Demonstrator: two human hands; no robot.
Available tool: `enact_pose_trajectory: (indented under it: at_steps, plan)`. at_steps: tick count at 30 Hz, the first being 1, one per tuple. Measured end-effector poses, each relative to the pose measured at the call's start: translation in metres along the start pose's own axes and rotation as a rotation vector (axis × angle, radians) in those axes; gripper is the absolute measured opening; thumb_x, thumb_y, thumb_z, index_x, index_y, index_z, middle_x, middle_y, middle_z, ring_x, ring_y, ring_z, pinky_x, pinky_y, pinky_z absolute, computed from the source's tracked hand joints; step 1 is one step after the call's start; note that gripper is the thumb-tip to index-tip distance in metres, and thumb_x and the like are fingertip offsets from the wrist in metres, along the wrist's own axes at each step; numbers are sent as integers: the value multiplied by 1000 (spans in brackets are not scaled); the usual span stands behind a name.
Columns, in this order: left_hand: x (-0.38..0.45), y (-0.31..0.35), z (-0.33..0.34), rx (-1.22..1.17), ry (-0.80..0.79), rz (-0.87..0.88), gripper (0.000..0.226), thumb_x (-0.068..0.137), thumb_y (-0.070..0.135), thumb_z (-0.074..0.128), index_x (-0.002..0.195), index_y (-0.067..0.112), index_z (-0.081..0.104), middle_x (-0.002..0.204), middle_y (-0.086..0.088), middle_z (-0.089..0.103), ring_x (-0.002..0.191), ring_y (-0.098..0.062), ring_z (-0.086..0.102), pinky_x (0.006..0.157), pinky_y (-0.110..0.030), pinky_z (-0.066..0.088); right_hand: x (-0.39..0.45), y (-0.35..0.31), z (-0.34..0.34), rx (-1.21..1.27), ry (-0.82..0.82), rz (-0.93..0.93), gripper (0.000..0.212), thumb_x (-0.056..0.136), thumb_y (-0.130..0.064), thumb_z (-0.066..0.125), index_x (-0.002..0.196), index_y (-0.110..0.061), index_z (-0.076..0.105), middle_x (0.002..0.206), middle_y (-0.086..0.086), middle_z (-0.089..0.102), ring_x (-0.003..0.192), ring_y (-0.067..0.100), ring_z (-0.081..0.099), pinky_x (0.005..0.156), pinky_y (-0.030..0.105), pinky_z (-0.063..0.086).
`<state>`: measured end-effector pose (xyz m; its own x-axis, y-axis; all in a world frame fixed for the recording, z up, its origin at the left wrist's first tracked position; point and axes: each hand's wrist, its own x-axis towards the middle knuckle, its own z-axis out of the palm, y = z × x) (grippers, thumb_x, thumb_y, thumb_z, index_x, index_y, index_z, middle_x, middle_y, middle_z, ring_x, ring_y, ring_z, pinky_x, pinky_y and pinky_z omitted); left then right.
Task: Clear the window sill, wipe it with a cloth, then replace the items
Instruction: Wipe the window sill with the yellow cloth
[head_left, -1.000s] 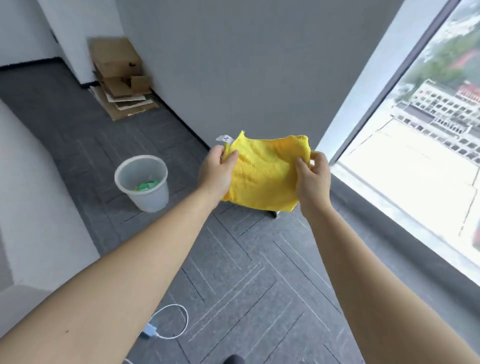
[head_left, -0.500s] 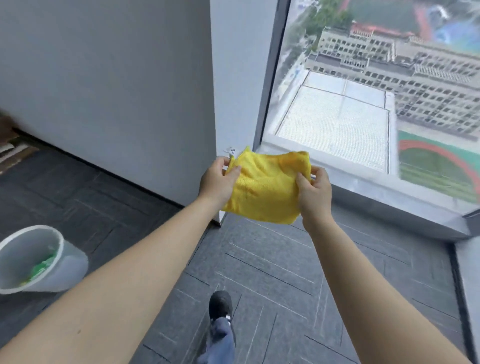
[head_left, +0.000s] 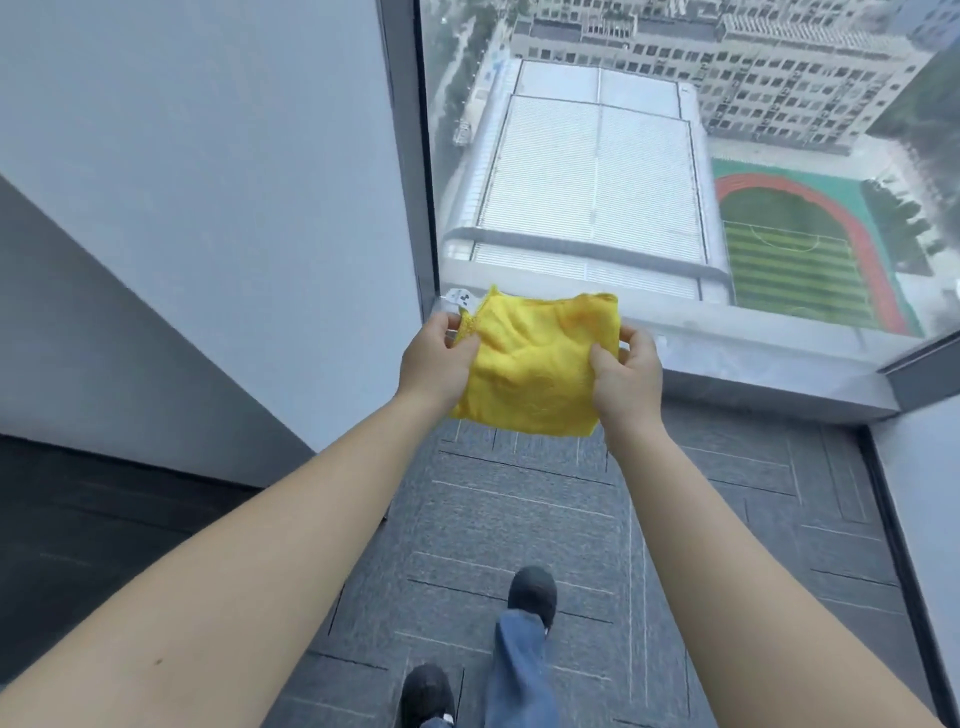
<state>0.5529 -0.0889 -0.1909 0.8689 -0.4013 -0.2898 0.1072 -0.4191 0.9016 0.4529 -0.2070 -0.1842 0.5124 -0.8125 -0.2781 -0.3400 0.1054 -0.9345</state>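
A folded yellow cloth (head_left: 535, 364) with a small white tag at its upper left corner hangs in the air between my hands. My left hand (head_left: 434, 364) pinches its left edge and my right hand (head_left: 628, 382) pinches its right edge. Just beyond the cloth runs the low grey window sill (head_left: 753, 366), at the foot of a large floor-level window (head_left: 649, 156). Nothing stands on the visible part of the sill. The cloth and my hands are above the floor, short of the sill.
A white wall (head_left: 208, 208) closes the left side up to the window frame (head_left: 410, 156). A white wall edge (head_left: 919, 493) stands at the right. Grey carpet tiles (head_left: 519, 519) cover the floor, and my feet in dark shoes (head_left: 532, 597) are below.
My view has swung right and forward, from the bin and cardboard to the window. The sill has come closer. Both hands keep the same hold on the cloth.
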Motion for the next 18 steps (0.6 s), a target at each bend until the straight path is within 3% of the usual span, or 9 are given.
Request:
enact_pose_trajectory:
  at_steps: [4,9,12,15,18]
  plan:
    - [75,-6,31,21,4,-34,25,86,19,47,111,14,51,78,2,50,82,-23,50,75,-33,41,75,8,15,-3,-8,31,16,90,-6,43,98,-20,44,78,-5,50,84,20,51,80,38,44]
    - [180,-19,74,25,24,-102,28,86,19,49,113,13,50,93,-6,53,85,-23,51,75,-33,41,189,25,40,-27,-53,92,17,90,-5,43,96,-20,45,76,-6,50,83,20,50,78,38,45]
    - [241,-33,99,15,47,-140,27,84,18,52,111,13,52,85,-2,54,83,-22,51,73,-32,41,256,42,60,-57,-67,119,18,88,-4,44,96,-20,46,77,-4,52,85,21,51,86,42,47]
    - [298,-58,119,14,85,-163,25,84,15,53,108,11,53,72,6,48,71,-15,49,64,-29,40,316,70,88,-93,-85,116,22,87,-2,45,97,-22,47,75,-7,52,84,21,52,82,37,45]
    - [352,-98,135,22,112,-181,25,83,13,53,108,11,53,72,5,49,74,-19,51,70,-31,41,365,111,120,-122,-106,110,27,85,0,44,97,-24,50,76,-6,54,81,20,52,78,34,43]
